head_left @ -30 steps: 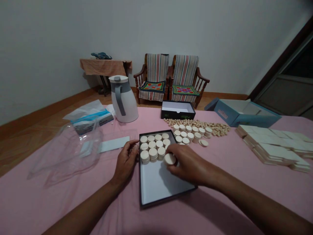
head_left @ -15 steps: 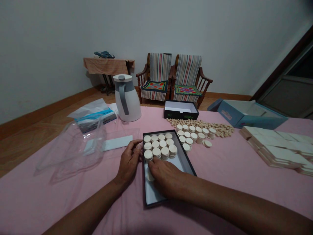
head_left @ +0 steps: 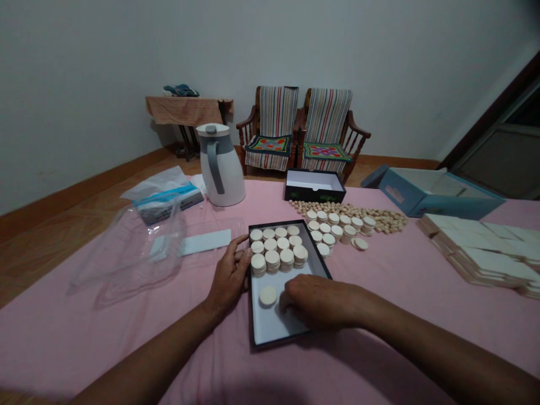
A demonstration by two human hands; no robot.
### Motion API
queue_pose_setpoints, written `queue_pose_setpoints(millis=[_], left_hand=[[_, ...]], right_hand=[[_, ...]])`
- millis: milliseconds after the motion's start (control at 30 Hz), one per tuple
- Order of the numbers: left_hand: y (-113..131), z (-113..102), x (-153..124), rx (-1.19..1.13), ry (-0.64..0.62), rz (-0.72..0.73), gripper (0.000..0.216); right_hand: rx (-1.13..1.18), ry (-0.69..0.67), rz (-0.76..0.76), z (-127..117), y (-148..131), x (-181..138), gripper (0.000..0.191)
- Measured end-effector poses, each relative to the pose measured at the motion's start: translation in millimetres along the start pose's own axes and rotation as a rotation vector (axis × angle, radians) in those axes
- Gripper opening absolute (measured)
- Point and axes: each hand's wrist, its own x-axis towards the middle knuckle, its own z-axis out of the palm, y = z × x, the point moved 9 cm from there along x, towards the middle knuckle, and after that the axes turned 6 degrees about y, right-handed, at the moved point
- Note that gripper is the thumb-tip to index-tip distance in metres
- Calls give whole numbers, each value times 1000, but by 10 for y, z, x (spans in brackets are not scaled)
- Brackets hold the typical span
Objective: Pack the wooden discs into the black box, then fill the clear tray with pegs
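A shallow black tray with a pale inside lies on the pink cloth. My left hand grips its left edge, thumb near the rim. Rows of stacked round wooden discs fill the tray's far half. A single wooden disc lies by itself in the near half. Just right of that disc, my right hand is over the tray with its fingers curled down and closed. Whatever is under its fingertips is hidden. More stacks of discs stand beyond the tray's right side.
Small wooden beads are heaped behind the disc stacks. Square wooden boards and a blue box lie at right. A black box stands behind. Clear plastic packaging, a tissue pack and a jug are at left.
My right hand has moved right from the tray's left part, leaving the single disc uncovered. My left hand stays at the tray's edge. The view has shifted slightly.
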Motion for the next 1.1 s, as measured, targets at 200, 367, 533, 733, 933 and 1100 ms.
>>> queue_pose_setpoints(millis=[200, 367, 533, 733, 933, 1100], left_hand=[[21, -4, 9, 16, -8, 25, 50], [31, -4, 1, 49, -10, 33, 49], [26, -5, 3, 46, -12, 44, 47], [25, -6, 11, 37, -6, 32, 50], [59, 10, -5, 2, -2, 9, 50], [48, 5, 3, 16, 0, 2, 52]], right_hand=[[55, 44, -24, 70, -32, 153, 39], [21, 80, -17, 21, -66, 218, 42], [29, 164, -66, -27, -47, 154, 38], [-121, 492, 149, -526, 390, -85, 27], [-304, 581, 151, -577, 629, -43, 24], [-335, 605, 158, -524, 666, -9, 16]])
